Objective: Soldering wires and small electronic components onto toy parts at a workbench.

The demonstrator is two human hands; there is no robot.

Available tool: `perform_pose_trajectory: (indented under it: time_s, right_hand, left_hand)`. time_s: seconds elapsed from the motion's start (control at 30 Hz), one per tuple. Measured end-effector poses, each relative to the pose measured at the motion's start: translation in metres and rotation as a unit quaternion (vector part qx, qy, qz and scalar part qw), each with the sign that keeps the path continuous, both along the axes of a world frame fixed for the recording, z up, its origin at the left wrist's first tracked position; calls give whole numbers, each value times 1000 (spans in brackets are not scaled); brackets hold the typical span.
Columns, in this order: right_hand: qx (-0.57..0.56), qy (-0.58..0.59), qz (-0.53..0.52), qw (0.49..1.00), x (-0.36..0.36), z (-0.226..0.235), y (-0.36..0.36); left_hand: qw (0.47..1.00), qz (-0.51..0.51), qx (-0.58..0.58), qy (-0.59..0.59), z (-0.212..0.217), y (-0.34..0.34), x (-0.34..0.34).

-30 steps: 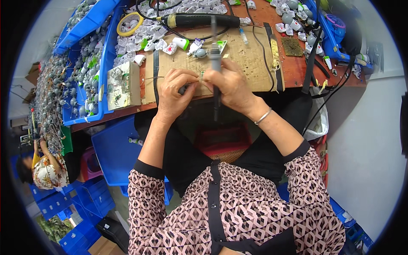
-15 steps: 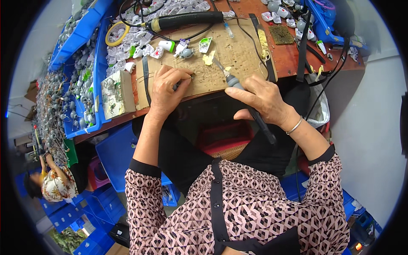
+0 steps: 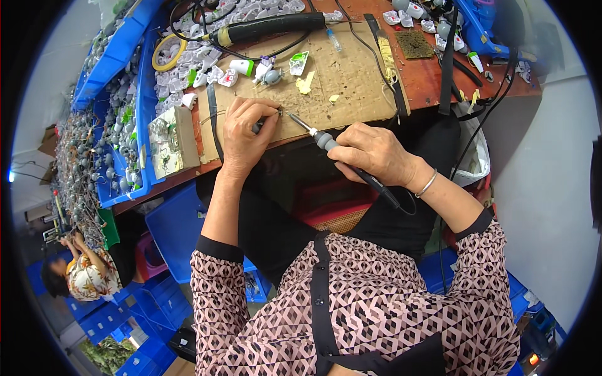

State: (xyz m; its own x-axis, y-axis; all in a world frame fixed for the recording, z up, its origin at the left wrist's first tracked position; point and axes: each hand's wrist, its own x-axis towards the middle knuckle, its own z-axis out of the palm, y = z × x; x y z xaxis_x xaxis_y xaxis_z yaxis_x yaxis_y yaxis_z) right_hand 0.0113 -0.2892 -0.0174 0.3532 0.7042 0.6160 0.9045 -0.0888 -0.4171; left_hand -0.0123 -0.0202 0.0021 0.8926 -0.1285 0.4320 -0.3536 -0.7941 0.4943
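Observation:
My right hand [image 3: 379,153] is closed around the handle of a soldering iron [image 3: 323,140]. Its metal tip points left and sits just beside the fingertips of my left hand [image 3: 246,135]. Between thumb and fingers, that hand pinches a small grey part [image 3: 258,126], mostly hidden, with a tiny metal end showing at the fingertips. Whether the tip touches it, I cannot tell. Both hands are over the front edge of a cardboard sheet [image 3: 351,75]. Farther back on it lie yellow scraps [image 3: 305,83], a grey bulb-shaped piece [image 3: 271,77] and a white-and-green shell [image 3: 298,62].
Blue bins [image 3: 145,169] of grey parts stand at the left, next to a pale block [image 3: 172,141]. A tape roll [image 3: 169,52], white shells and a thick black-wrapped rod [image 3: 276,28] lie behind. Cables, pliers [image 3: 467,72] and a brown pad [image 3: 414,44] are at right.
The soldering iron has swung left and down, from near the yellow scraps to my left fingertips. A small yellow bit now lies apart on the cardboard. My left hand has barely moved.

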Motion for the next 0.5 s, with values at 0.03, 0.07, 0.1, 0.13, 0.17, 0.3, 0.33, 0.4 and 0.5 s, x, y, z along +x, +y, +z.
perform_pose_trajectory:
  time_s: [0.03,0.07,0.1,0.13,0.17,0.3,0.33,0.4,0.5]
  right_hand:
    - [4,-2,-4,1000,0,0,1]
    - [4,-1,-3,1000,0,0,2]
    - [9,-2,-10,1000,0,1,4]
    - [14,-3,-18,1000,1,2,5]
    - [14,-2,-17,1000,0,3,5]
    - [3,2,-10,1000,1,1,6]
    - [-1,6,-7,1000,2,0,5]
    - [1,3,-4,1000,2,-1,5]
    - [4,2,0,1000,2,0,4]
  left_hand:
    - [1000,0,0,0,0,0,1]
    - [1000,3,-2,-1,-1,-1,1]
    - [1000,5,-4,-2,-1,0,1]
    - [1000,6,-4,-2,-1,0,1]
    - [1000,5,-6,-5,-1,1,0]
    - [1000,4,-4,-8,-3,1,0]
    - [1000,4,-5,-7,-3,1,0]
    - [1000,8,3,-9,-2,0,-1]
    - [1000,5,6,-16,-2,-1,-1]
